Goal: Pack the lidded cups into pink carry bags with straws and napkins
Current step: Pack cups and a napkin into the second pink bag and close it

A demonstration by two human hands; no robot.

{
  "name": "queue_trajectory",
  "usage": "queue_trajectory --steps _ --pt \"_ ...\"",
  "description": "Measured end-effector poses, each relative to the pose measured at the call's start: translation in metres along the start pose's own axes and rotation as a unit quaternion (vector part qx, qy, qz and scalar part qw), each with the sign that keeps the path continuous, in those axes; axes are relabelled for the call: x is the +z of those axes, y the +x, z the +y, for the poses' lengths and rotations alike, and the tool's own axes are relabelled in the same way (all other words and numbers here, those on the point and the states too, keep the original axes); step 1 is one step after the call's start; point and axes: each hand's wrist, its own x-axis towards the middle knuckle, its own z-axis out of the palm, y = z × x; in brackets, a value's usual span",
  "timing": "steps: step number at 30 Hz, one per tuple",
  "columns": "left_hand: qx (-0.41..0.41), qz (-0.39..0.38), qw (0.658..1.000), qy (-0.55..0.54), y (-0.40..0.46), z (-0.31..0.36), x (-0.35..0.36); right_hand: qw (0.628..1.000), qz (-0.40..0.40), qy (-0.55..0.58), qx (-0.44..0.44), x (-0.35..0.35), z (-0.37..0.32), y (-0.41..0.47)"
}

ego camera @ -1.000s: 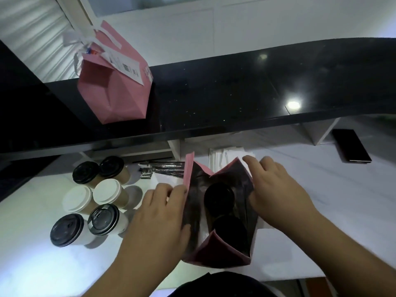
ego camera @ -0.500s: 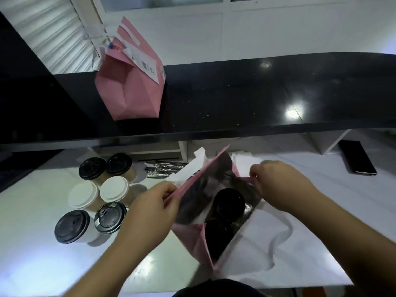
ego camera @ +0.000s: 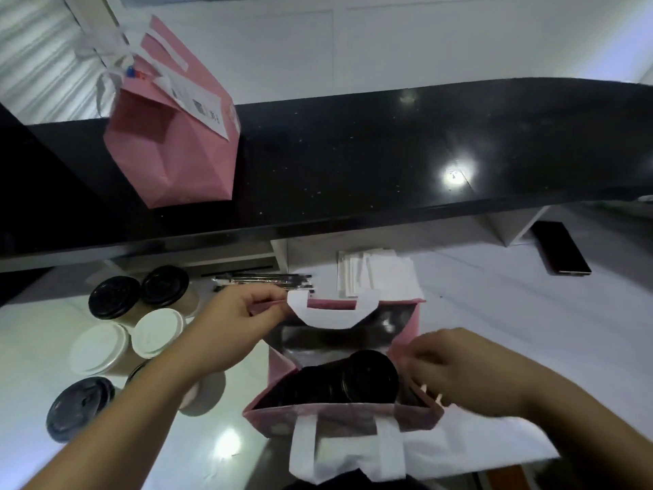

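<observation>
- Loose lidded cups (ego camera: 123,334): clustered at the left edge of the white worktop (ego camera: 512,313), unpacked.
- Left hand (ego camera: 233,323): fingers pinched on the far rim of the pink carry bag (ego camera: 339,415), beside its white handle (ego camera: 332,311).
- The bag, collapsed and tilted half a second ago, now stands square and wide open at the near edge; two dark-lidded cups (ego camera: 367,380) sit inside.
- Straws (ego camera: 265,281) and napkins (ego camera: 378,274): behind the bag, not yet added.
- Right hand (ego camera: 456,369): fingers curled, gripping the right rim.
</observation>
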Motion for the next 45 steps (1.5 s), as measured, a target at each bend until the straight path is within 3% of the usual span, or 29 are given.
queue_trajectory --steps 3,6,13,16,19,23,26,35,45 --pt "-0.011 -0.006 1.0 0.003 -0.002 -0.004 0.002 0.987 0.09 0.123 0.056 -0.023 0.029 0.029" --pt "-0.027 -0.004 1.0 0.001 -0.002 -0.007 0.003 0.964 0.199 0.13 0.115 -0.025 0.059 0.081" --pt "-0.04 0.001 0.999 0.006 0.002 -0.007 0.003 0.985 0.159 -0.058 0.03 0.0 0.08 0.194" --pt "-0.045 0.003 0.999 0.005 0.003 -0.008 0.004 0.983 0.118 -0.138 0.037 0.012 0.09 0.214" --pt "-0.043 0.002 0.999 0.002 0.004 -0.006 0.005 0.976 0.146 -0.159 0.024 0.022 0.105 0.223" --pt "-0.032 0.005 0.999 -0.001 0.005 -0.006 0.008 0.976 0.202 -0.081 -0.018 0.026 0.123 0.224" --pt "-0.042 0.007 0.999 -0.011 0.005 -0.007 0.009 0.969 0.248 0.003 0.016 0.024 0.13 0.221" --pt "-0.057 0.02 0.998 -0.019 0.007 -0.004 0.009 0.924 0.229 0.299 0.072 0.016 0.137 0.213" --pt "-0.082 0.016 0.996 -0.04 0.007 0.001 0.007 0.93 0.22 0.286 0.066 0.016 0.137 0.209"
